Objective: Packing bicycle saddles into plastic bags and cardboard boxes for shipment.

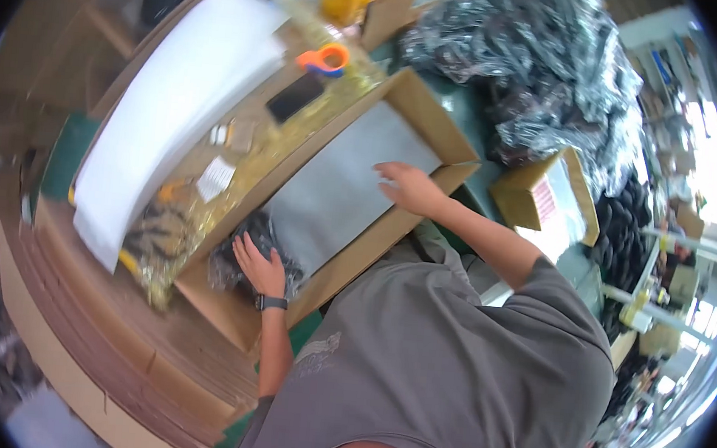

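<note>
A long cardboard box [389, 233] lies open in front of me, set at a slant. A pale grey, translucent sheet [327, 189] covers most of its inside. At the box's near left end, my left hand [259, 265] lies flat with fingers spread on a dark item wrapped in clear plastic [287, 256]. The wrapping hides what the item is. My right hand [410, 188] is over the sheet by the box's right-hand wall, its fingers stretched out. I cannot tell whether it touches the sheet. Neither hand grips anything.
Beyond the box are a stack of white foam sheets [181, 106], a dark flat rectangle [294, 99], an orange tape roll [334, 56] and crumpled yellowish film [276, 144]. Plastic-wrapped dark items [535, 60] pile up at far right, near a small open carton [539, 201]. Flat cardboard [118, 339] is stacked left.
</note>
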### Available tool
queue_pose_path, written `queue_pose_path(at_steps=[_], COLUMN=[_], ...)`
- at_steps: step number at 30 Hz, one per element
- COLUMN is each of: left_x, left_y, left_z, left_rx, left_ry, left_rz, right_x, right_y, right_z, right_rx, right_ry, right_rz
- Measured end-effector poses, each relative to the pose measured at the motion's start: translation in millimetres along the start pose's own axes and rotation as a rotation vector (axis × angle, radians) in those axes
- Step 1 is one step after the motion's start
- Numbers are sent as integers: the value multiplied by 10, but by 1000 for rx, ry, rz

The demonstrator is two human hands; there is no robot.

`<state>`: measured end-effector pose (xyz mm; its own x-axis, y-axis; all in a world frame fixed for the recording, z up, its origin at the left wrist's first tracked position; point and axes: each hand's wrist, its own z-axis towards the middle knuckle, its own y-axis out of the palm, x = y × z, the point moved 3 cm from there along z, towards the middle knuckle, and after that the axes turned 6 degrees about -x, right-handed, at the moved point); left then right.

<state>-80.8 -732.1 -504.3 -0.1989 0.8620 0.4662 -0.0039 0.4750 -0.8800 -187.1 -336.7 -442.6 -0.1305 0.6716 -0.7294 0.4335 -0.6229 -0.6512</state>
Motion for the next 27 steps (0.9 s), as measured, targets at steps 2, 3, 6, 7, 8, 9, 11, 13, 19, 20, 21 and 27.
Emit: queue_pose_path(at_steps=[2,3,6,7,8,9,11,13,19,20,21,27], left_x=[445,715,1687,1983,2284,2573,3183,3782,5344,5476,5610,5984], left_y=[36,101,225,264,307,337,455,580,1265,1445,1656,2714], left_z=[106,226,570,657,746,829,935,918,704,673,652,648], left_rx=[3,-18,-38,-66,-96,-90,-121,-146,-365,-445,-462,-786], left_ry=[91,167,324,398,473,491,600,614,632,582,592,355], left_rz=[-39,-71,-145,-164,-184,-181,-190,-257,-539,-609,-661,-606], right_x=[277,485,1411,1508,1667,1847,2273,2879,3930,3832,3808,3688], right_y=[-664,-884,-1252,-1438,-1629,-1874,-2495,-2979,-3338,-3410,-3420,-3506], right_z=[-577,-923,-1925,-1975,-1913,-1785,-1476,-1233,-659,-563,-505,-737], right_rx=[234,411,833,871,922,966,938,844,261,200,152,326], right_ry=[167,288,587,701,612,519,452,439,293,325,348,134], right_rz=[-11,47,286,494,356,217,-91,-273,-436,-413,-419,-304])
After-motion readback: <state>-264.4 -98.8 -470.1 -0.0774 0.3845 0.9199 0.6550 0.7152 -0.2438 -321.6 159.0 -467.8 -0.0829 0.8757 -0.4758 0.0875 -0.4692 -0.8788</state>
